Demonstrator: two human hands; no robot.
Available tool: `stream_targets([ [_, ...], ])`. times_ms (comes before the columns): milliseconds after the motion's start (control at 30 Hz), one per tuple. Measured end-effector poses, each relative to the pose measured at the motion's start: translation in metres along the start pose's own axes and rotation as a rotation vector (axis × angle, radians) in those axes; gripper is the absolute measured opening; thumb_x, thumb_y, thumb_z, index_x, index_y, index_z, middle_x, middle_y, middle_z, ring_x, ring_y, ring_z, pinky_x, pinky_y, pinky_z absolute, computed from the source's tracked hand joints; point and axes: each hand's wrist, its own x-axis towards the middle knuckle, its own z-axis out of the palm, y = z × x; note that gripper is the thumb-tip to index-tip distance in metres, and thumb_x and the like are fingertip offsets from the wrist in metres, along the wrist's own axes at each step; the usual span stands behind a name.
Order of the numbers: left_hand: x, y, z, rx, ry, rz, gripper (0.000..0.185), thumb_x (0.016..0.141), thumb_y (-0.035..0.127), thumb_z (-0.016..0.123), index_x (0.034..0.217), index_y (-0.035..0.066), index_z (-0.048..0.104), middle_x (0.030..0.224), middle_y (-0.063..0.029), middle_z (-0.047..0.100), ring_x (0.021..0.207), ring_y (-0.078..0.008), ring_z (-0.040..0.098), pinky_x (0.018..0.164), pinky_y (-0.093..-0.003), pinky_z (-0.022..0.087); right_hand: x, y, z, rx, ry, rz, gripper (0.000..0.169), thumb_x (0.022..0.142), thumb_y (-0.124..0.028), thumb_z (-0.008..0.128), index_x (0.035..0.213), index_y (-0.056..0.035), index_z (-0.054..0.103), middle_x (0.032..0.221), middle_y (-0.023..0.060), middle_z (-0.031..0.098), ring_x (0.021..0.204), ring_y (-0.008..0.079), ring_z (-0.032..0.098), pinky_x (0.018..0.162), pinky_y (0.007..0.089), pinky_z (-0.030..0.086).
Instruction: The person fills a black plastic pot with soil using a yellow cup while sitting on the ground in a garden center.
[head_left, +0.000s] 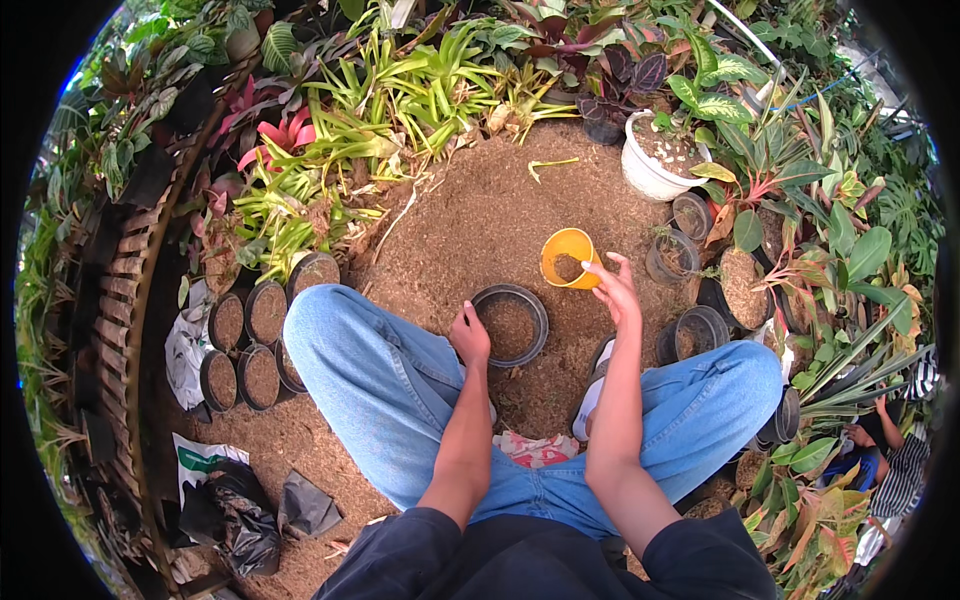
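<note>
Between my knees stands a black plastic plant pot (541, 330) with brown soil (510, 324) in it. My left hand (471, 335) grips the pot's left rim, thumb at the edge. A yellow plastic cup (555, 244), tilted with its mouth towards me, is in my right hand (616, 291). Thumb and fingers hold it by its right side. Some soil (568, 267) shows inside the cup. Both rest above or on a broad spread of loose brown soil (480, 210).
Several soil-filled black pots (261, 377) stand to the left beside plastic bags (240, 517). To the right are empty-looking black pots (691, 334) and a white pot (660, 172). Bromeliads (405, 90) line the far edge. Another person (896, 480) sits at the far right.
</note>
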Motion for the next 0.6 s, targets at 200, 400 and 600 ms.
stream_targets([
  [200,0.001,-0.003,-0.003,0.018,0.017,0.001,0.048,0.104,0.04,0.048,0.109,-0.002,0.071,0.099,-0.0294,0.069,0.097,-0.048,0.064,0.084,-0.0524,0.049,-0.014,-0.027,0.036,-0.581,-0.119,-0.287,0.102,0.05,-0.045,0.098,0.13,-0.0144,0.043,0.123,0.0187,0.053,0.122,0.0343,0.052,0.104,0.0445,0.043],
  [400,0.0,0.0,-0.002,0.037,-0.003,-0.043,0.05,0.104,0.042,0.047,0.119,-0.001,0.07,0.108,-0.028,0.07,0.105,-0.0451,0.065,0.091,-0.049,0.05,-0.036,-0.045,0.061,-0.85,-0.257,-0.247,0.099,0.04,-0.042,0.099,0.12,-0.0135,0.049,0.121,0.0203,0.049,0.124,0.0405,0.046,0.103,0.0503,0.042],
  [600,0.003,-0.003,-0.001,0.024,-0.03,-0.054,0.051,0.104,0.042,0.047,0.121,-0.001,0.069,0.111,-0.0276,0.07,0.107,-0.0445,0.065,0.092,-0.0484,0.049,-0.055,-0.051,0.085,-1.001,-0.244,-0.317,0.098,0.037,-0.037,0.099,0.117,-0.0139,0.048,0.118,0.0176,0.046,0.123,0.0392,0.042,0.103,0.0526,0.039],
])
